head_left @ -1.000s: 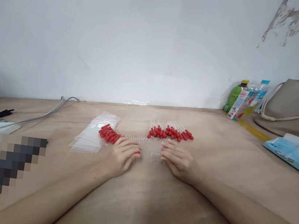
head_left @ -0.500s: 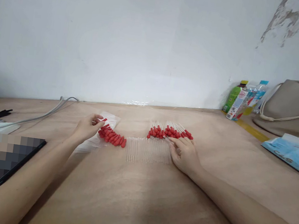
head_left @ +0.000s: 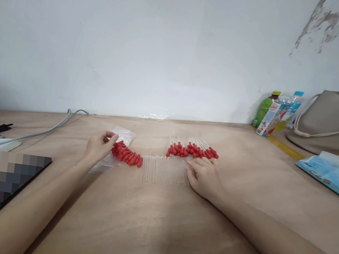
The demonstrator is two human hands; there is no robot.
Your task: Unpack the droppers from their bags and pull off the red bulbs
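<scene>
— What do I have at the left?
— I see the left hand (head_left: 101, 145) at the left end of the red bulbs (head_left: 126, 156), thumb and fingers drawn close together; I cannot tell whether a bulb is pinched between them.
— And the right?
— I have the right hand (head_left: 204, 175) at the right end of the row of clear tubes (head_left: 163, 171), fingers bent and close to one another. Whether they grip a tube, I can't make out.
— Why this layout?
— For reach, I'd judge: bulbs on the left hand's side, tubes toward the right's, so neither arm crosses the other. The tubes lie side by side, running near to far, which I take to make a single one easy to pick out. The bulb-tipped stems (head_left: 194, 150) lie just beyond, on the far side, probably to stay apart from the bare ones.
— How do they look?
— The bulbs are bright red, heaped in a curving band partly over the plastic bags (head_left: 126, 134). The tubes are thin and see-through, hard for me to count against the brown tabletop (head_left: 156, 225). On the far group, red ends face near and pale stems point far.
</scene>
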